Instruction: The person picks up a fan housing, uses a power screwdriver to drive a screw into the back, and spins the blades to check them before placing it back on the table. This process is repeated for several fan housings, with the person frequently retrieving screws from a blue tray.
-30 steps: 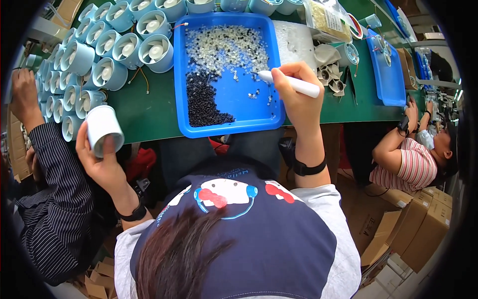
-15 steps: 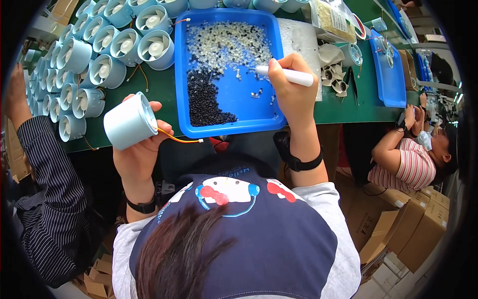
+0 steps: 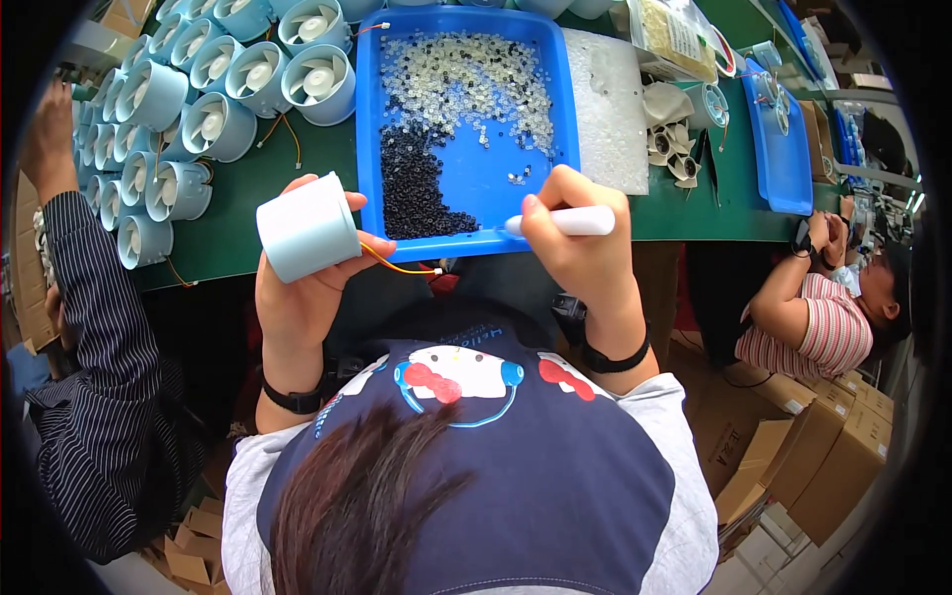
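Observation:
My left hand [image 3: 309, 297] is closed round a light-blue cylindrical fan housing [image 3: 307, 228], tipped on its side over the table's front edge. From it trails a red and yellow cable [image 3: 397, 266] with a small white plug. In my right hand [image 3: 585, 233] is a white pen-shaped tool [image 3: 580, 220], pinched by thumb and fingers, its pale tip pointing left above the tray's near rim. Beneath and beyond lies a blue tray [image 3: 461, 164] holding clear small rings [image 3: 466, 79] at the far side and black small rings [image 3: 412, 188] at the near left. A few loose pieces lie mid-tray.
Several light-blue fan housings [image 3: 317, 81] crowd the table's left. Right of the tray lie a white foam sheet [image 3: 605, 109], a bag of pale pieces [image 3: 674, 40] and beige parts [image 3: 674, 149]. Co-workers sit at left, in a striped sleeve [image 3: 94, 278], and at right [image 3: 813, 312].
The fan housing in my left hand has moved right and turned, its open end no longer showing. My right hand has drawn the pen-shaped tool nearer, from above the rings toward the near rim.

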